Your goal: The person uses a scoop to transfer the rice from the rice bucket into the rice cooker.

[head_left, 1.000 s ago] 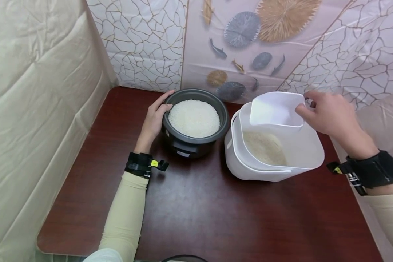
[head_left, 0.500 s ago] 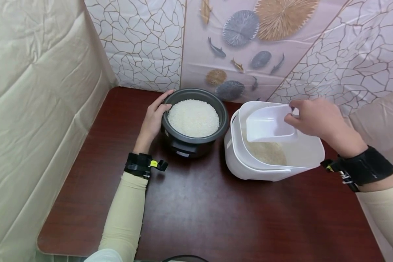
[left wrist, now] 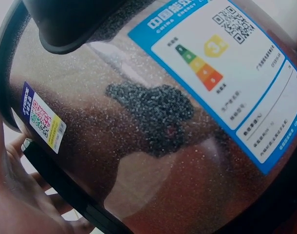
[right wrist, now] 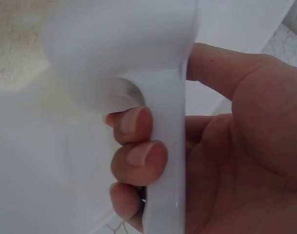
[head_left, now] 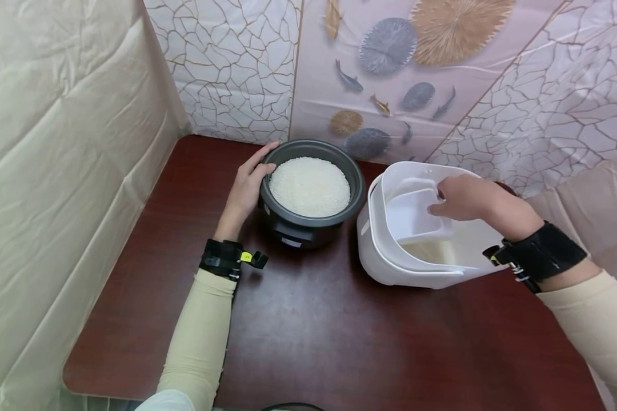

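Observation:
In the head view, my left hand [head_left: 247,185] holds the left rim of a dark rice cooker [head_left: 283,224], thumb over the edge and fingers along the outer side. White rice [head_left: 310,187] lies inside the cooker. My right hand [head_left: 465,198] is inside the mouth of a white rice bin [head_left: 391,265]. It grips a white scoop [head_left: 413,214] there, above pale rice [head_left: 431,251] at the bottom. In the right wrist view, several fingers curl around the scoop's handle [right wrist: 165,146]. The left wrist view shows the cooker's shiny side with a blue-edged energy label [left wrist: 226,87].
Both containers stand side by side on a dark red-brown table [head_left: 329,337], near its back edge. A patterned wall covering [head_left: 236,68] rises behind them, and a cream padded sheet [head_left: 56,171] runs along the left. A dark cable [head_left: 293,406] shows at the bottom edge.
My right hand has lowered the scoop from above the bin's rim down into the bin, moving left and tilting it. My left hand has stayed on the rice cooker.

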`<state>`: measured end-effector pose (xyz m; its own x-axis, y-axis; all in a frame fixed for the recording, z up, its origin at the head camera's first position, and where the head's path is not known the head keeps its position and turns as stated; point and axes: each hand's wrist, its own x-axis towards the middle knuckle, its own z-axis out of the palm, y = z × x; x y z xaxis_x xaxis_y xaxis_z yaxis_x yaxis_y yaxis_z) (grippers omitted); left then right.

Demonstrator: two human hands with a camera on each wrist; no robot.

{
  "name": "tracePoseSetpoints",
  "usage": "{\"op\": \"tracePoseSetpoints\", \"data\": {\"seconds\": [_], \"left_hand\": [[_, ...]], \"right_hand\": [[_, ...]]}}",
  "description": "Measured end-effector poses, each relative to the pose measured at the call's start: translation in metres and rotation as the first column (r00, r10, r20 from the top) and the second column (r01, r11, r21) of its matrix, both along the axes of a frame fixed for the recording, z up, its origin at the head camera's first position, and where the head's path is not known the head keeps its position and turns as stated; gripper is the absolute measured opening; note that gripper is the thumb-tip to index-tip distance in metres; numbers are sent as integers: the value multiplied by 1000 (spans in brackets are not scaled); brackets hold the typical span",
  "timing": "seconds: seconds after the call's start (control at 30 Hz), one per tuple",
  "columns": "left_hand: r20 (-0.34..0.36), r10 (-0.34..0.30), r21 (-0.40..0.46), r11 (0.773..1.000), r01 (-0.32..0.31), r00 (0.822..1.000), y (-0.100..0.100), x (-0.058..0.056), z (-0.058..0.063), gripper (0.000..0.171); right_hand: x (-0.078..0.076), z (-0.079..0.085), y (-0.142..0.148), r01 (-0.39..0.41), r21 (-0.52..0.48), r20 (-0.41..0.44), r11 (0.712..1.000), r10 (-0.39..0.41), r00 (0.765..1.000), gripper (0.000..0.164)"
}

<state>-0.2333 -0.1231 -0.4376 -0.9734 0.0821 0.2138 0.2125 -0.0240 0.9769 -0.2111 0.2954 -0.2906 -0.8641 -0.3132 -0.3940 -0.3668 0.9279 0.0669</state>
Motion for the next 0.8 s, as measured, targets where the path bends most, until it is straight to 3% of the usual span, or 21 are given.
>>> {"op": "tracePoseSetpoints", "data": {"seconds": [0.3, 0.57, 0.8], "left_hand": [[26, -12, 6, 1000, 12, 1000, -2, -2, 0, 51], [-6, -2, -1, 1000, 2, 1000, 0, -1, -1, 49], [-15, 11, -10, 1000, -11, 1000, -2, -1, -2, 49]], "right_hand": [[-9, -18, -14, -79, -20, 23, 997, 79, 997, 29], [-12, -27, -14, -104, -129, 43, 986, 111, 993, 18], [-14, -34, -7, -25, -243, 167, 970, 67, 984, 17]]}}
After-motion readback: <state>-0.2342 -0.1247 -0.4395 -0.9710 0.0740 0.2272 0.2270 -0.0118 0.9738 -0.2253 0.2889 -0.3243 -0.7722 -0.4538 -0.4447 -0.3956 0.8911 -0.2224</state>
